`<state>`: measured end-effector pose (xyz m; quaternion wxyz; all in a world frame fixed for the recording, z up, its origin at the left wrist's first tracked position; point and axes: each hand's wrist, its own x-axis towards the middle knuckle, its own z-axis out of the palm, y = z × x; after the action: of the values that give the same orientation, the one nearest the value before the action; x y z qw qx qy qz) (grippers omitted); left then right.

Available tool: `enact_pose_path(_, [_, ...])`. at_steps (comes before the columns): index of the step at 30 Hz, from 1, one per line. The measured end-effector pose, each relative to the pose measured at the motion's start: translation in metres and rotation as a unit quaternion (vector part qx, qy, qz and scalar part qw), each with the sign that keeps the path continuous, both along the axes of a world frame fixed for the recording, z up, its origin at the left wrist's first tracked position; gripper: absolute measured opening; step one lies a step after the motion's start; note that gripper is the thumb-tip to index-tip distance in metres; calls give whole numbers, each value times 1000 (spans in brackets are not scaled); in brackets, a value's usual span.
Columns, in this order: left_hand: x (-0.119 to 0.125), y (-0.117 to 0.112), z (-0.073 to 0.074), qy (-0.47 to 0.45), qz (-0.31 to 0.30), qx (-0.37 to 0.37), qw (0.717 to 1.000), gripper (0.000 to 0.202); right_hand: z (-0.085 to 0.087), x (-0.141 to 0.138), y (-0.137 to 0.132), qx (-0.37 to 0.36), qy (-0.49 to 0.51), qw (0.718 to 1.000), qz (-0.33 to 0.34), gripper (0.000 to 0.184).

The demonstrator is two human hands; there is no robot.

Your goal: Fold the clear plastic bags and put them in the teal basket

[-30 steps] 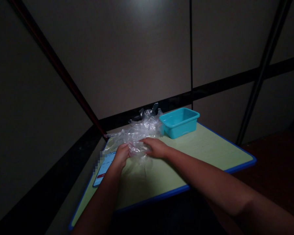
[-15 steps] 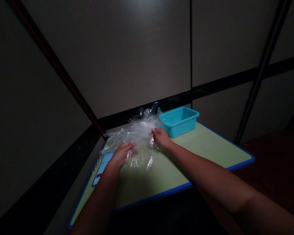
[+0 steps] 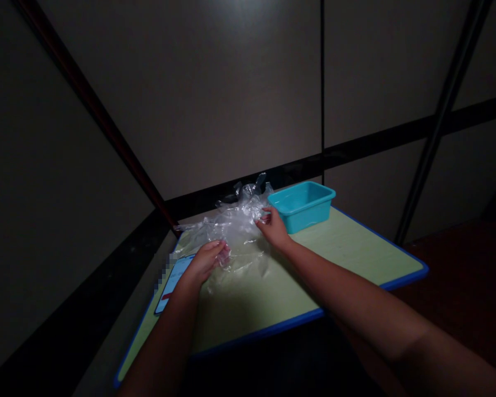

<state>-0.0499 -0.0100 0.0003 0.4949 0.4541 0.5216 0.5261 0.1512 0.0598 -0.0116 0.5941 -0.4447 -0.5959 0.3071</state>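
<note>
A crumpled heap of thin, clear plastic bags [image 3: 237,218] lies at the back of the small table; where one piece ends and another begins cannot be made out. My left hand [image 3: 209,260] is at the near left of the heap, fingers curled round a clear plastic bag that spreads to the right over the tabletop. At the heap's right side, my right hand [image 3: 276,230] has its thumb and fingers apart, close to or touching the plastic. Just behind my right hand stands a turquoise plastic basin [image 3: 310,218], and its floor is hidden from this angle.
The pale green table [image 3: 347,248] has a raised-looking blue edge [image 3: 273,331]. A phone [image 3: 176,284] with a lit screen lies at the left, partly behind my left forearm. Dark-trimmed wall panels [image 3: 231,110] rise directly behind the table.
My right hand has moved slightly up and away, and its pinch on the plastic has come apart. The bag between my hands has sunk flatter onto the table. My left hand stays nearly in place.
</note>
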Motion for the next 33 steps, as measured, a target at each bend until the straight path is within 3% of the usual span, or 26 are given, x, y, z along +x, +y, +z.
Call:
enact_pose_path(3, [2, -2, 1, -15, -50, -6, 999, 36, 4, 3, -5, 88, -81, 993, -10, 30])
enact_pose_path(6, [4, -3, 2, -39, -73, -13, 996, 38, 4, 3, -8, 113, -112, 987, 12, 26])
enact_pose_path(10, [7, -5, 5, -75, -72, -36, 994, 37, -1, -3, -4, 64, -62, 995, 54, 30])
enact_pose_path(13, [7, -9, 5, -68, -103, -46, 991, 35, -5, -7, -1, 6, 0, 993, 118, 30])
enact_pose_path(19, [6, -16, 4, -57, -213, -36, 975, 36, -7, -12, -9, -149, 63, 935, 317, 22])
enact_pose_path(23, [7, -18, 6, -71, -203, -20, 976, 36, -4, -10, -16, -173, 70, 916, 356, 25])
enact_pose_path(26, [7, -19, 8, -59, -189, -34, 980, 34, 0, -6, -19, -81, 59, 915, 391, 32])
enact_pose_path(29, [8, -20, 10, -43, -197, -43, 979, 34, 3, -4, -21, -24, 32, 896, 443, 29])
enact_pose_path(33, [13, -17, 7, -32, -152, -31, 987, 33, 0, -7, -20, -57, 17, 880, 471, 27])
